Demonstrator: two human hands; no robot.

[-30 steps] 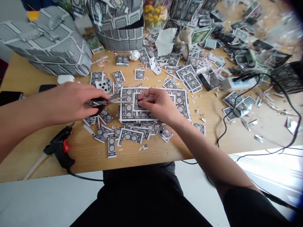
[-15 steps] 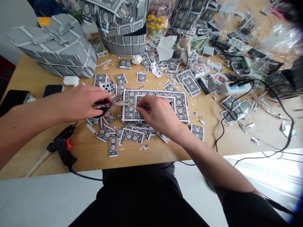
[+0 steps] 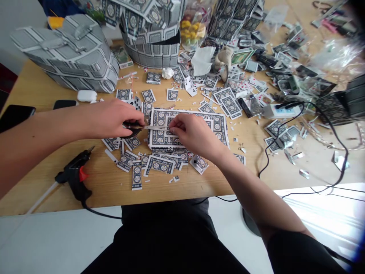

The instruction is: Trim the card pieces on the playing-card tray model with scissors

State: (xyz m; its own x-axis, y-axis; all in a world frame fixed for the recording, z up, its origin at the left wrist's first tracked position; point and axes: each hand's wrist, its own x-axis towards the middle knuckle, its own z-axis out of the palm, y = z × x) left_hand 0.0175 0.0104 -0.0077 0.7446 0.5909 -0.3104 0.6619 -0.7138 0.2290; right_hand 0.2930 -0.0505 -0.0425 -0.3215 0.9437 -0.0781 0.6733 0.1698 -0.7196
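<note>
Left hand (image 3: 115, 118): clenched on black-handled scissors (image 3: 136, 128), blades pointing right toward a narrow card strip (image 3: 162, 128). Right hand (image 3: 191, 132): pinching that strip between fingertips, above a flat panel of glued playing cards (image 3: 218, 123) at mid-table. Wooden table (image 3: 256, 167): littered with card offcuts (image 3: 155, 164). Black glue gun (image 3: 74, 179) lying near front-left edge. Card-covered suitcase model (image 3: 67, 53) at back left. White power strip (image 3: 281, 110) at right.
</note>
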